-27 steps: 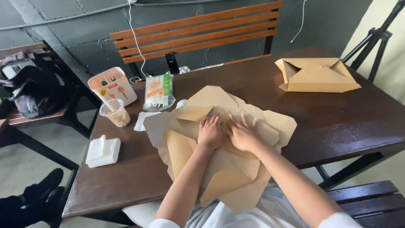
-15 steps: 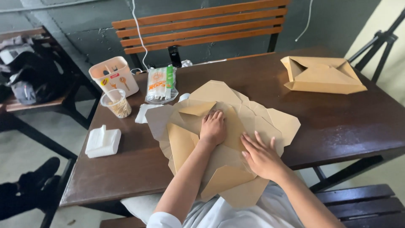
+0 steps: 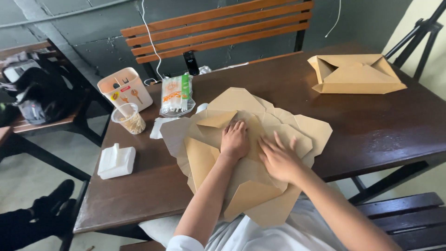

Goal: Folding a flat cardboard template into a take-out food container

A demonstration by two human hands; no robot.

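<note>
Brown kraft-paper box blanks [image 3: 241, 153] lie stacked flat at the wooden table's [image 3: 371, 125] near edge; left hand [image 3: 234, 139] and right hand [image 3: 278, 160] press them open-palmed, gripping nothing. One folded brown paper box [image 3: 355, 74] stands finished, the stack still unfolded.

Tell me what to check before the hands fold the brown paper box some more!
1. Left hand flat on the top cardboard sheet: ok.
2. Right hand flat on the same sheet, fingers spread: ok.
3. Whole stack on the table: not ok, the near end hangs over the edge.
4. Finished folded box out of the way, at the far right: ok.
5. Plastic cup clear of the sheets: ok.
6. Sheets underneath lined up: not ok, they fan out.
</note>
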